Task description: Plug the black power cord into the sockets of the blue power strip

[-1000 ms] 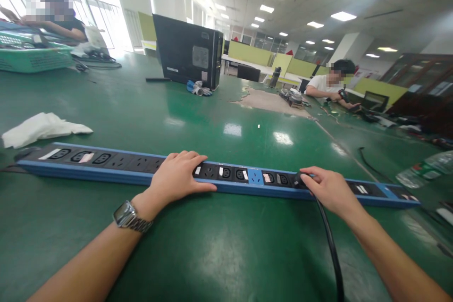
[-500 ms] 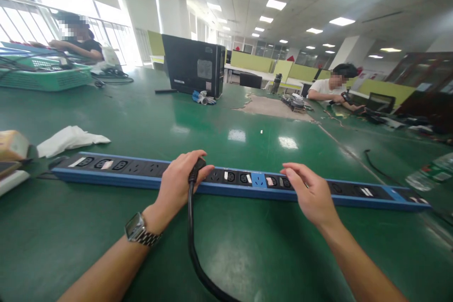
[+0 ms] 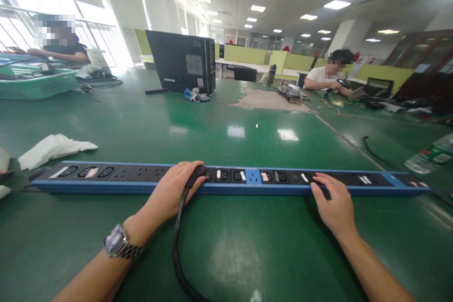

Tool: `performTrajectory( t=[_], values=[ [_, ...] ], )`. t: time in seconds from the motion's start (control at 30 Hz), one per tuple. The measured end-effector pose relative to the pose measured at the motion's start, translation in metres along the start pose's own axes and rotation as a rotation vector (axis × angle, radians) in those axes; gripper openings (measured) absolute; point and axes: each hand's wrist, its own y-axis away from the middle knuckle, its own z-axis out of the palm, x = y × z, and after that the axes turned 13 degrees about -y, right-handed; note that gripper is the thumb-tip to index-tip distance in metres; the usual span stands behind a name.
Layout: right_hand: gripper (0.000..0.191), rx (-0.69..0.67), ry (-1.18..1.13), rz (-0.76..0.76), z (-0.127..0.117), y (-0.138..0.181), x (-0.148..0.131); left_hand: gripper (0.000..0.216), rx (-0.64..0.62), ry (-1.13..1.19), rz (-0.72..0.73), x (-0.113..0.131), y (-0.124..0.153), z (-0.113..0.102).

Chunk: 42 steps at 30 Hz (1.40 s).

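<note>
A long blue-edged black power strip [image 3: 253, 176] lies across the green table in front of me, with rows of sockets and several white labels. My left hand [image 3: 179, 184] is closed around a black power plug [image 3: 198, 173], which sits at the sockets left of the middle. Whether its pins are inside a socket is hidden. From the plug a thick black cord [image 3: 177, 245] curves down toward me. On the right part of the strip, my right hand [image 3: 334, 200] grips its sides, thumb at the near edge and fingers over the top. A metal watch [image 3: 120, 243] is on my left wrist.
Crumpled white tissue [image 3: 54, 148] lies beyond the strip's left end. Farther back are a green basket [image 3: 38, 86], a black computer case [image 3: 180, 63] and gloves [image 3: 196, 95]. A plastic bottle [image 3: 430, 155] lies at right. Two people sit across the table.
My right hand has moved right along the power strip and come down onto it. The left hand with the plug is lower, closer to the sockets. The view has shifted slightly.
</note>
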Motion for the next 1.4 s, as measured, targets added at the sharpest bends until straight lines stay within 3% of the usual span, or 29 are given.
performTrajectory(
  t=[0.23,0.33,0.47,0.57,0.7,0.8,0.9,1.07,1.2,1.3,1.4],
  values=[
    [0.031,-0.005,0.006,-0.018,0.0,0.003,-0.002,0.041,-0.154,-0.149,-0.025,0.012,-0.009,-0.009],
    [0.032,0.004,0.005,-0.013,0.002,0.004,-0.004,0.042,-0.153,-0.183,-0.023,0.015,-0.009,-0.005],
    [0.036,-0.009,0.039,-0.005,0.006,0.005,-0.002,0.04,0.022,-0.069,-0.047,0.024,-0.009,-0.006],
    [0.04,-0.049,0.106,-0.018,0.008,0.007,-0.002,0.041,0.181,0.038,-0.065,0.05,-0.024,-0.009],
    [0.042,-0.072,0.148,-0.011,0.008,0.007,-0.005,0.036,0.025,0.123,0.061,0.093,-0.052,0.008],
    [0.042,-0.077,0.151,-0.002,0.008,0.007,-0.007,0.032,-0.06,0.155,0.049,0.106,-0.062,0.029],
    [0.042,-0.077,0.155,0.008,0.008,0.006,-0.009,0.032,-0.042,0.163,0.064,0.106,-0.062,0.039],
    [0.042,-0.078,0.156,0.022,0.008,0.006,-0.012,0.033,-0.07,0.097,0.146,0.102,-0.062,0.036],
    [0.042,-0.071,0.152,0.034,0.009,0.006,-0.013,0.035,-0.089,0.081,0.078,0.103,-0.061,0.037],
    [0.042,-0.066,0.153,0.031,0.01,0.006,-0.012,0.032,-0.016,0.143,0.043,0.116,-0.069,0.038],
    [0.041,-0.068,0.152,0.023,0.01,0.007,-0.012,0.034,0.028,0.288,0.046,0.146,-0.086,0.041]
  ],
)
